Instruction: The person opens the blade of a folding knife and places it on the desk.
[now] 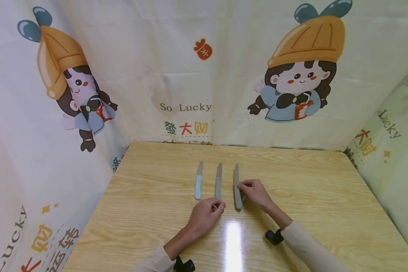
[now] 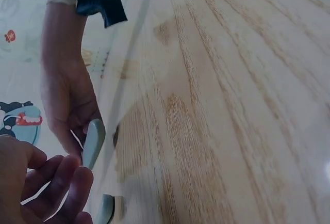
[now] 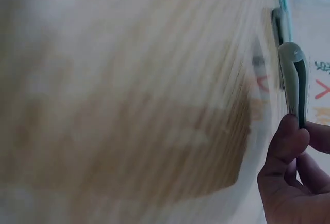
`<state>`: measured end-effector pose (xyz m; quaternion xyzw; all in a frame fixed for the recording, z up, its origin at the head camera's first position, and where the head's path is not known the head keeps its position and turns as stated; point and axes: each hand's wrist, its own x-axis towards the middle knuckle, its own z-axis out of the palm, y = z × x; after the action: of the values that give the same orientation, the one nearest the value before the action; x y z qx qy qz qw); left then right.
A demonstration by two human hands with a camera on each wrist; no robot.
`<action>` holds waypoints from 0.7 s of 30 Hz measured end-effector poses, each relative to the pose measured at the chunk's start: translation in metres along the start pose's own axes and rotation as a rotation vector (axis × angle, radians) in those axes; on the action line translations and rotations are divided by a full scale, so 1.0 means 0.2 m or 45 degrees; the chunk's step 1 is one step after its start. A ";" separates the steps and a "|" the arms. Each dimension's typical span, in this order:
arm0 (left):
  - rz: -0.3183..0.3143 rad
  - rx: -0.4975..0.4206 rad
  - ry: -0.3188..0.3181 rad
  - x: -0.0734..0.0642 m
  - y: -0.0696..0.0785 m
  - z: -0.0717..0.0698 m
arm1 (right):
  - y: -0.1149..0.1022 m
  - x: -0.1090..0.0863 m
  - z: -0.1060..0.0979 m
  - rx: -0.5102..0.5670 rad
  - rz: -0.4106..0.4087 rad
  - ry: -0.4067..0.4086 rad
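Three knives lie side by side, blades pointing away. The left knife [image 1: 198, 185] has a light blue handle, the middle knife [image 1: 218, 185] a grey one, and the right knife [image 1: 237, 192] a grey-green one. Thumb and fingers of my right hand [image 1: 256, 193] pinch the right knife near the front of its handle; its butt faces the camera in the right wrist view. My left hand [image 1: 205, 216] hovers at the butt of the middle knife and hides its end in the head view. Its fingers [image 2: 64, 185] are loosely curled, with nothing between them.
The knives are on a light wooden table [image 1: 149, 211] with a bright glare spot near its front. Printed cloth [image 1: 234, 87] with cartoon figures hangs behind it and at both sides. A black wrist camera mount [image 1: 273, 237] sits on the right wrist.
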<state>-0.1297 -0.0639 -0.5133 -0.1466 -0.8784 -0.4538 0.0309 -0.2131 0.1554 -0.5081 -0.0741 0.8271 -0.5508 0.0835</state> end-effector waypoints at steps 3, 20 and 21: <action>-0.003 0.001 0.003 0.00 -0.01 0.00 | 0.00 0.04 -0.01 -0.065 0.040 -0.001; -0.007 -0.047 0.047 -0.02 -0.03 -0.01 | 0.02 0.10 -0.02 -0.094 0.206 0.044; -0.006 -0.061 0.056 -0.02 -0.03 -0.01 | 0.02 0.10 -0.02 -0.092 0.201 0.043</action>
<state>-0.1280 -0.0705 -0.5171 -0.1352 -0.8667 -0.4779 0.0455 -0.2344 0.1564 -0.5119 -0.0024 0.8510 -0.5135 0.1098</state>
